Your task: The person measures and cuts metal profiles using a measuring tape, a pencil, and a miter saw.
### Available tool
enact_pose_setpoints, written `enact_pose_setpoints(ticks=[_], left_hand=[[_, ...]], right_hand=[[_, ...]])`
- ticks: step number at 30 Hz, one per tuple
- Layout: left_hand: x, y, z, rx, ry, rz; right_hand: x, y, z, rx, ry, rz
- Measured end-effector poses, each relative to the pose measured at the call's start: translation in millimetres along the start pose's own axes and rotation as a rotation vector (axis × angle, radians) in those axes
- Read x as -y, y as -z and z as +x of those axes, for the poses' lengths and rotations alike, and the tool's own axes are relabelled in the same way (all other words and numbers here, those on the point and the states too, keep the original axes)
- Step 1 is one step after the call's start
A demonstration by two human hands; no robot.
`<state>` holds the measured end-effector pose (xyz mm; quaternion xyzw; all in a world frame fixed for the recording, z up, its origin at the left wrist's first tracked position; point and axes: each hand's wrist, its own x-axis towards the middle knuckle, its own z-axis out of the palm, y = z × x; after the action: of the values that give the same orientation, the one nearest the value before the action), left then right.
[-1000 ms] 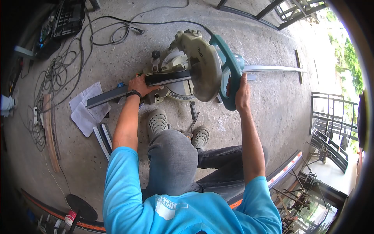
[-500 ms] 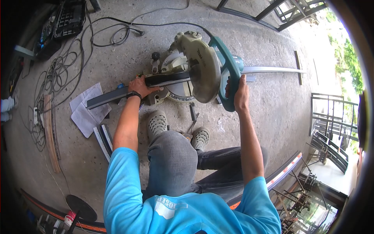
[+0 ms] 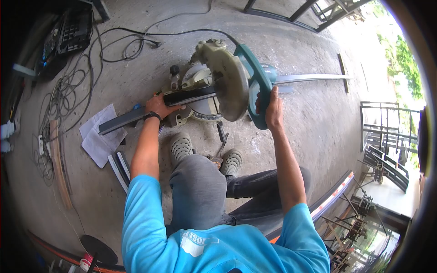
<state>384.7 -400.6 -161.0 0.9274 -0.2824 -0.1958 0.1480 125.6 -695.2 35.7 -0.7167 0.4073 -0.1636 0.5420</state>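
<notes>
A miter saw with a green handle and a round pale blade guard stands on the concrete floor in front of me. My right hand is closed around the saw's handle. At the saw's left side, my left hand grips a grey metal profile, its thumb stretched along the bar towards the blade. That profile lies across the saw base, and the guard hides where it passes the blade. On the right a long silver bar extends out from behind the saw.
Paper sheets and short metal pieces lie on the left. Coiled cables, a wooden strip and an open black tool case are farther left. Metal frames stand at the back. My shoes are close to the saw.
The view has shifted a little, so the saw and floor items appear slightly farther left. Both hands keep their holds; I see no clear movement of the saw head.
</notes>
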Motion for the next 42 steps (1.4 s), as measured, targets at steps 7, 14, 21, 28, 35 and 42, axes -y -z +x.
enact_pose_setpoints(ticks=[7, 14, 21, 28, 35, 42], left_hand=[[-14.1, 18.3, -11.3, 0.004, -0.049, -0.144], [-11.2, 6.0, -7.0, -0.058, -0.037, -0.006], [-3.6, -3.4, -3.6, -0.131, -0.106, -0.025], [-11.2, 0.3, -6.5, -0.134, -0.101, -0.01], [7.1, -15.5, 4.4, -0.174, -0.143, -0.013], [-4.3, 0.0, 0.6, -0.026, -0.045, 0.016]], right_hand=[[-19.2, -2.9, -3.8, -0.047, -0.023, 0.067], [-26.3, -3.8, -17.2, -0.063, 0.152, -0.027], [-30.5, -2.1, -21.9, -0.062, 0.269, -0.083], [-44.2, -3.2, -24.4, -0.08, 0.294, -0.086], [-56.3, -6.6, -23.0, -0.115, 0.334, -0.081], [-59.5, -5.8, -28.1, -0.1, 0.325, -0.104]])
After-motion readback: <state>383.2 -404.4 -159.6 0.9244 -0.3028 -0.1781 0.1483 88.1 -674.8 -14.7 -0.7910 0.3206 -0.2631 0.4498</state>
